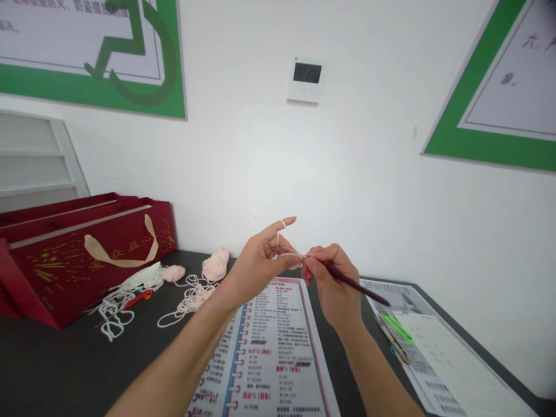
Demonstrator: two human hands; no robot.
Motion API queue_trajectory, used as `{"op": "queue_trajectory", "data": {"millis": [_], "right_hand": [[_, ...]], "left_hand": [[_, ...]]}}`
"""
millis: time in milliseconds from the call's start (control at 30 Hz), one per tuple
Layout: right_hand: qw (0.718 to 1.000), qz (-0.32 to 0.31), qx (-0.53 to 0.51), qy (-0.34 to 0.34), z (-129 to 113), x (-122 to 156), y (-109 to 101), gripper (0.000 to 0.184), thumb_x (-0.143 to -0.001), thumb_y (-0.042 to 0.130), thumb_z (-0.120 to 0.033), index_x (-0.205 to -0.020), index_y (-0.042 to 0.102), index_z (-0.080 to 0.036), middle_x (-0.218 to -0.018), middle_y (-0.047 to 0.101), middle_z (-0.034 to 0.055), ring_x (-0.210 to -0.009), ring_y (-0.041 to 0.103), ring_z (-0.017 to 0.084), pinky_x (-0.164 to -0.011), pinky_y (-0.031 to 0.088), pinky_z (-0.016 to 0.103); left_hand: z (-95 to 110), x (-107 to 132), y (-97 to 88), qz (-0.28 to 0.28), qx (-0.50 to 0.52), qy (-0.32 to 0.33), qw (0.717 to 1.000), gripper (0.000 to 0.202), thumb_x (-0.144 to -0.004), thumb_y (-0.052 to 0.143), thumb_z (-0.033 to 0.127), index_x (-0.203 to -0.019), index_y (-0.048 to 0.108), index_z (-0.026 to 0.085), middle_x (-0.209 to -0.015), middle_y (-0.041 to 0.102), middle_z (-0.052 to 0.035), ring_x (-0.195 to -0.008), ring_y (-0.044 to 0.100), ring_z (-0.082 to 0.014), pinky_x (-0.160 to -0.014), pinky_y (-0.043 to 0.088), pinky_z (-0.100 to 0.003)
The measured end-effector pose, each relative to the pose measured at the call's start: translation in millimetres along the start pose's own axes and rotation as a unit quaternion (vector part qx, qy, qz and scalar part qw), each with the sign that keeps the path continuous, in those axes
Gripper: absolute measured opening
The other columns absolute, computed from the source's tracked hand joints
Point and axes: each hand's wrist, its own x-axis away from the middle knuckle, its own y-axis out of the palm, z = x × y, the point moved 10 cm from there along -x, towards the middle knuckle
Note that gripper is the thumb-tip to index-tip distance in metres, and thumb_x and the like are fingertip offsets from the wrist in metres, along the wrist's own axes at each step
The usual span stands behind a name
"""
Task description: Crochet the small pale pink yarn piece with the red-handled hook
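Yarn (296, 253) of a pale pink colour loops over the raised index finger of the left hand (256, 263) and is pinched between that hand's thumb and middle finger, held in the air above the worktop (65, 370). The right hand (332, 284) grips a dark hook (356, 285) like a pen, fingers clenched around its shaft, with the tip meeting the yarn at the pinch point; the two hands touch there. Directly below the hands lies a spiral-bound printed sheet (278, 347). Pink yarn balls (216, 265) and a white cord tangle (125, 292) lie to the left, near a red gift bag (87, 255). A green-handled tool (397, 327) rests on papers (438, 353) to the right.
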Motion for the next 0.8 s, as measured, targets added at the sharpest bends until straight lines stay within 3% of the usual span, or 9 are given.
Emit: {"op": "queue_trajectory", "data": {"millis": [67, 133, 200, 233, 267, 333, 433, 533, 800], "right_hand": [[0.971, 0.001, 0.195, -0.14, -23, 7, 5, 0.014, -0.086, 0.057, -0.009, -0.084, 0.053, -0.022, -0.071, 0.057, -0.0016, -0.061, 0.052, 0.012, -0.054, 0.042, 0.025], [0.896, -0.004, 0.345, -0.278, -41, 20, 17, 0.021, -0.083, 0.059, -0.002, -0.088, 0.053, -0.022, -0.072, 0.057, 0.0001, -0.063, 0.051, 0.014, -0.055, 0.041, 0.027], [0.84, -0.002, 0.4, -0.367, -49, 31, 25, 0.026, -0.08, 0.06, 0.001, -0.092, 0.053, -0.021, -0.072, 0.057, 0.0015, -0.063, 0.049, 0.015, -0.053, 0.041, 0.027], [0.833, -0.001, 0.395, -0.387, -50, 35, 25, 0.029, -0.079, 0.06, 0.002, -0.095, 0.053, -0.021, -0.074, 0.058, 0.0024, -0.064, 0.049, 0.015, -0.053, 0.042, 0.028], [0.843, -0.005, 0.372, -0.389, -50, 35, 24, 0.031, -0.079, 0.06, 0.002, -0.098, 0.053, -0.021, -0.077, 0.059, 0.003, -0.065, 0.051, 0.015, -0.054, 0.043, 0.028], [0.901, -0.02, 0.28, -0.331, -44, 26, 16, 0.029, -0.082, 0.059, 0.0, -0.099, 0.053, -0.023, -0.081, 0.059, 0.0025, -0.067, 0.053, 0.014, -0.055, 0.045, 0.027], [0.985, -0.043, 0.082, -0.143, -19, 7, 4, 0.018, -0.087, 0.056, -0.007, -0.093, 0.056, -0.025, -0.081, 0.058, -0.0003, -0.064, 0.055, 0.012, -0.054, 0.045, 0.026], [0.996, -0.073, -0.045, -0.038, -7, 1, 4, 0.013, -0.088, 0.058, -0.011, -0.09, 0.059, -0.025, -0.08, 0.059, -0.001, -0.062, 0.056, 0.011, -0.055, 0.045, 0.026], [0.991, -0.085, -0.099, 0.021, -5, -3, -4, 0.012, -0.083, 0.066, -0.011, -0.083, 0.063, -0.023, -0.077, 0.062, -0.0006, -0.062, 0.056, 0.01, -0.049, 0.037, 0.022]], "left_hand": [[-7, -1, 1.6, 0.003, 0.03, -0.022, 0.999, 0.074, -0.071, 0.074, 0.013, -0.138, 0.043, 0.015, -0.07, 0.062, 0.0047, -0.065, 0.058, -0.0097, -0.063, 0.043, -0.025], [-13, -1, 3.7, -0.002, 0.062, -0.041, 0.997, 0.075, -0.07, 0.075, 0.014, -0.137, 0.043, 0.013, -0.069, 0.063, 0.0047, -0.066, 0.059, -0.01, -0.066, 0.045, -0.025], [-17, -1, 6.2, -0.016, 0.09, -0.057, 0.994, 0.073, -0.071, 0.075, 0.014, -0.136, 0.044, 0.012, -0.069, 0.063, 0.0044, -0.066, 0.059, -0.0096, -0.068, 0.045, -0.025], [-18, 0, 8.2, -0.03, 0.103, -0.067, 0.992, 0.071, -0.072, 0.075, 0.014, -0.136, 0.044, 0.012, -0.07, 0.064, 0.0043, -0.066, 0.059, -0.009, -0.068, 0.044, -0.025], [-20, 0, 10.3, -0.047, 0.116, -0.077, 0.989, 0.069, -0.073, 0.074, 0.013, -0.135, 0.045, 0.013, -0.069, 0.063, 0.0045, -0.064, 0.058, -0.0082, -0.067, 0.043, -0.024], [-21, 2, 12.4, -0.074, 0.138, -0.096, 0.983, 0.066, -0.074, 0.073, 0.013, -0.134, 0.047, 0.013, -0.068, 0.062, 0.0052, -0.06, 0.056, -0.0064, -0.063, 0.04, -0.023], [-20, 1, 6.2, -0.076, 0.149, -0.104, 0.98, 0.061, -0.074, 0.073, 0.012, -0.131, 0.051, 0.013, -0.068, 0.061, 0.0056, -0.059, 0.052, -0.0047, -0.061, 0.036, -0.022], [-18, 0, -0.6, -0.081, 0.13, -0.103, 0.983, 0.058, -0.074, 0.073, 0.013, -0.129, 0.053, 0.015, -0.069, 0.059, 0.0057, -0.058, 0.05, -0.0046, -0.058, 0.034, -0.022], [-13, 3, -8.5, -0.124, 0.072, -0.103, 0.984, 0.058, -0.075, 0.072, 0.017, -0.13, 0.052, 0.018, -0.069, 0.057, 0.0053, -0.057, 0.049, -0.0071, -0.054, 0.03, -0.024]]}}
